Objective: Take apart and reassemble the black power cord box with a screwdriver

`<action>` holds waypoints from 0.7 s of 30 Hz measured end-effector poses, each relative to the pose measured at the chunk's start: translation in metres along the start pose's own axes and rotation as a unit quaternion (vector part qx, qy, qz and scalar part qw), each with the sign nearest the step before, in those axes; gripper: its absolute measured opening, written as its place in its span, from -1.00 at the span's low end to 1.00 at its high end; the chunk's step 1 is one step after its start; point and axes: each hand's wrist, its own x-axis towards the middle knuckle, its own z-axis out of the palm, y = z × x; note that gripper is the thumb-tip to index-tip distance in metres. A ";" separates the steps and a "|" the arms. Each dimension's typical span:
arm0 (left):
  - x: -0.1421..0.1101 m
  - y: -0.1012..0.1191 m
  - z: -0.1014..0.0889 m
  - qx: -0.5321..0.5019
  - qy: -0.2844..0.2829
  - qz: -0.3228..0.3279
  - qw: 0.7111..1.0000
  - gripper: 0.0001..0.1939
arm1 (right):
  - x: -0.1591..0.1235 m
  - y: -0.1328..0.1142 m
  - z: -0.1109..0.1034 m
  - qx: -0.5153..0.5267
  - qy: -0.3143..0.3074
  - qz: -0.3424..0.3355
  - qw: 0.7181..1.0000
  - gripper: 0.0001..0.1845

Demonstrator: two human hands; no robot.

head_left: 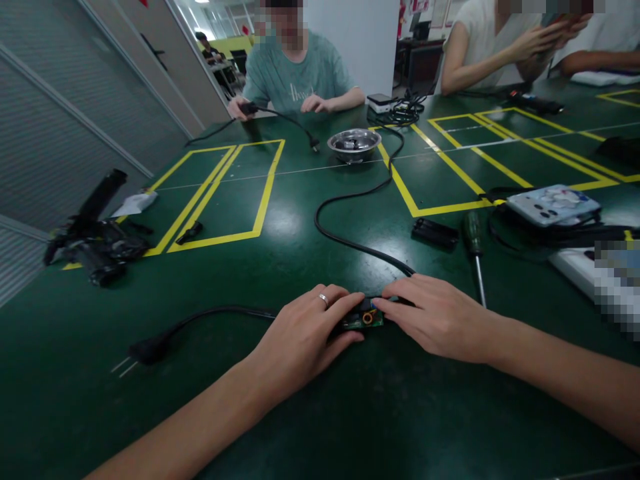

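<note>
A small green circuit board (pixel 364 320) with a copper-wound ring coil lies low over the table, partly covered by my fingers. My left hand (pixel 313 320), with a ring on one finger, grips the board's left part between thumb and fingers. At the board's right end, my right hand (pixel 435 317) has its fingers closed around the black cable (pixel 357 247); the exact grip is partly hidden. Left of my left hand, a cord with a two-pin plug (pixel 147 351) rests on the table. A black plastic casing (pixel 435 233) and a green-handled screwdriver (pixel 474 237) lie beyond my right hand.
On the green table (pixel 280 427) stands a metal bowl (pixel 354 145) holding small parts. Black tools (pixel 103 247) lie at left, a phone (pixel 554 205) and a white power strip (pixel 575 270) at right. Across sits a person (pixel 305 73) holding a cord; another person (pixel 480 53) holds a phone.
</note>
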 end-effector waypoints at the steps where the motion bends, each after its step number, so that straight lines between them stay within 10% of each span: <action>1: 0.000 0.000 0.000 0.006 0.002 0.004 1.000 -0.52 | 0.000 0.000 -0.001 -0.009 -0.009 0.003 1.000 -0.66; 21: 0.003 -0.005 -0.001 0.138 -0.045 0.075 0.986 -0.49 | 0.001 -0.001 -0.008 -0.014 -0.049 0.054 0.997 -0.67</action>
